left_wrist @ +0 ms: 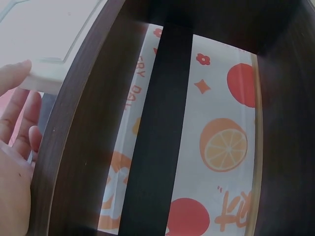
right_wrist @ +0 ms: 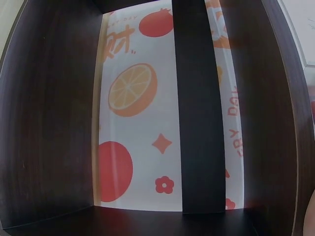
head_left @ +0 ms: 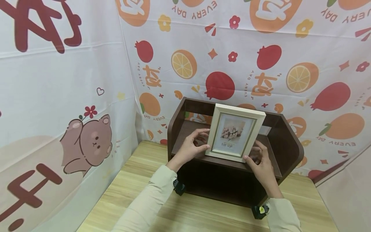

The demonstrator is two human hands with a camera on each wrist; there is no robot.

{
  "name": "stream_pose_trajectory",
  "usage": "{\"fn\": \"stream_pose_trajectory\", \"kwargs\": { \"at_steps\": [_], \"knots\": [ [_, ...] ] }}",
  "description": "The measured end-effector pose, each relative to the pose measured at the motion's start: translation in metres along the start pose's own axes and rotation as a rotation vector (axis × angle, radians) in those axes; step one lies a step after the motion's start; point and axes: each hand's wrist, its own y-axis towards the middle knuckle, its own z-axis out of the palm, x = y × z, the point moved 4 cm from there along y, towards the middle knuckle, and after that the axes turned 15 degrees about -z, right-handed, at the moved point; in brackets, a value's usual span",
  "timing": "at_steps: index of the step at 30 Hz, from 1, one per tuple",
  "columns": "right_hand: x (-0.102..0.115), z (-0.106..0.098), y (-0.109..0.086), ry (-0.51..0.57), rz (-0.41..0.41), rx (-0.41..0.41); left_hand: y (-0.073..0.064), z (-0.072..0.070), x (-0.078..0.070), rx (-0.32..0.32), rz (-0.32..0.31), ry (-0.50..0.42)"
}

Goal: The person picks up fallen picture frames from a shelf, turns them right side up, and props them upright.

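Observation:
A cream picture frame point(head_left: 262, 117) with a gold inner edge and a flower print marked "free style" leans slightly back on the top shelf of a dark brown desk rack point(head_left: 174, 129). My left hand point(head_left: 195, 143) holds its left side, thumb at the lower front and fingers curled beside and behind it. On the opposite side, my right hand point(head_left: 261, 161) grips the lower right corner, thumb in front, fingers partly hidden behind. The left wrist view shows the thumb on the frame's corner point(left_wrist: 47, 78), with the left hand's fingers point(left_wrist: 22, 118) beyond.
The rack stands on a light wood table point(head_left: 116, 199) against a fruit-print cloth point(head_left: 203, 48). Its lower compartment point(left_wrist: 285, 147) has an open back with a dark crossbar point(left_wrist: 157, 132). A bear-print cloth point(head_left: 43, 96) hangs at the left. A white panel point(head_left: 347, 190) borders the right.

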Motion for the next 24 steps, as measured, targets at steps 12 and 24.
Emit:
{"fn": "stream_pose_trajectory", "kwargs": {
  "at_steps": [12,24],
  "knots": [
    [0.018,-0.003,-0.002,0.015,0.016,-0.047,0.001,-0.001,0.004,0.019,-0.040,-0.032],
    [-0.003,-0.001,-0.004,0.003,0.017,-0.032,0.016,-0.002,0.029,0.062,-0.063,-0.010]
  ]
}}
